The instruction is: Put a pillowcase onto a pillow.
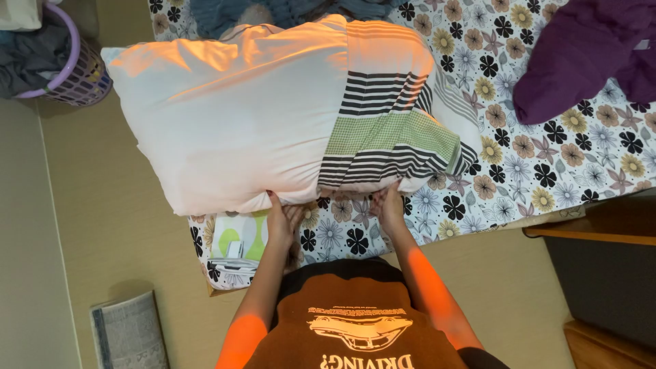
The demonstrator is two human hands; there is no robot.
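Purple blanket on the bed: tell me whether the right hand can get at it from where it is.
Probably not without leaning: the right hand grips the striped pillowcase at the near edge, while the purple blanket lies at the far corner, though nothing blocks the way.

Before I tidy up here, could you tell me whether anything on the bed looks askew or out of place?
The striped case covers only the right end of the pillow, bunched and skewed. The pillow overhangs the bed's left edge. Both hands, left and right, touch its near edge.
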